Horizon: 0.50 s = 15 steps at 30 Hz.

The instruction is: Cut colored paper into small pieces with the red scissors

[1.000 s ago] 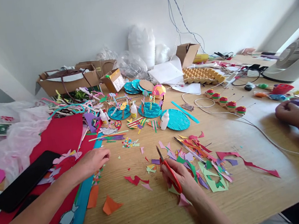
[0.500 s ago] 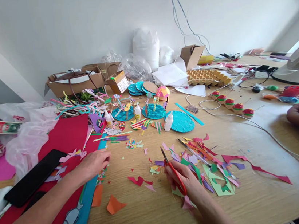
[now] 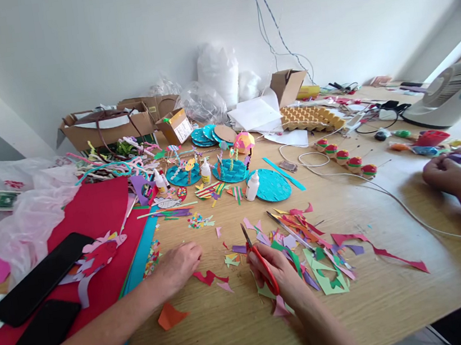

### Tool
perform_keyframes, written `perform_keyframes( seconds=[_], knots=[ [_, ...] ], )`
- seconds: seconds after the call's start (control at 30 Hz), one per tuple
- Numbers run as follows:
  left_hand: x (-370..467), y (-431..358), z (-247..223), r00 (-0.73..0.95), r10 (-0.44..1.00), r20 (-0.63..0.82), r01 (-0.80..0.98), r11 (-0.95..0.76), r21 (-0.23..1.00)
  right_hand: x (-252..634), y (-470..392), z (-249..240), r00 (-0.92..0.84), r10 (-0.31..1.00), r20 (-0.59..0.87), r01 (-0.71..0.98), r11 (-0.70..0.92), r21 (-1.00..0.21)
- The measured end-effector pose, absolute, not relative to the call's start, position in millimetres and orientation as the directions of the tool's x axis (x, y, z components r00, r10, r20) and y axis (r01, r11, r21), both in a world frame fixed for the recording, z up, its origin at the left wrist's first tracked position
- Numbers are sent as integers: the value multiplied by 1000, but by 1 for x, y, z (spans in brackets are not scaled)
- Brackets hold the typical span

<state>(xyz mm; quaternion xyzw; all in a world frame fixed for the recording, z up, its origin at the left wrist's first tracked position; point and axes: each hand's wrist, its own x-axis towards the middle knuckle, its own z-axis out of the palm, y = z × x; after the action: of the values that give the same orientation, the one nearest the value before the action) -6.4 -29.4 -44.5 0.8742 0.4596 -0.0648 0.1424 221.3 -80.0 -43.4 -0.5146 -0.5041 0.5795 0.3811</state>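
My right hand (image 3: 275, 268) grips red-handled scissors (image 3: 265, 267), their blades pointing away from me. Under and beside it lies a heap of paper offcuts, among them a light green cut-out sheet (image 3: 328, 274) and a pen (image 3: 291, 228). My left hand (image 3: 179, 265) is low over the table, its fingers bent together and their tips turned down; whatever they may hold is hidden. Near it are a red paper scrap (image 3: 209, 277), an orange scrap (image 3: 172, 315) and small confetti-like bits (image 3: 152, 259). Pink and red paper cut-outs (image 3: 97, 258) rest on the red sheet (image 3: 104, 212) at left.
Two black phones (image 3: 43, 279) lie on the sheets. Glue bottles (image 3: 251, 185) and blue discs (image 3: 272, 185) with paper decorations stand mid-table. A white cable (image 3: 408, 203) crosses the right side. Another person's hands (image 3: 452, 177) hold purple material there, near a fan (image 3: 447, 93).
My left hand has moved right and nearer to me, off the sheets' edge, uncovering the cut-outs and more of the second phone. The scissors stay in my right hand. The view has shifted slightly.
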Motion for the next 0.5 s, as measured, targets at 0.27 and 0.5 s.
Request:
perform_keyframes(
  seconds=[0.27, 0.5],
  knots=[
    [-10, -24, -40, 563, 795, -226, 825, -523, 215, 223, -80, -43, -180, 960, -214, 75, -204, -976],
    [-67, -10, -26, 495, 845, -203, 865, -458, 204, 223, -81, -43, -185, 956, -229, 89, -216, -972]
  ],
)
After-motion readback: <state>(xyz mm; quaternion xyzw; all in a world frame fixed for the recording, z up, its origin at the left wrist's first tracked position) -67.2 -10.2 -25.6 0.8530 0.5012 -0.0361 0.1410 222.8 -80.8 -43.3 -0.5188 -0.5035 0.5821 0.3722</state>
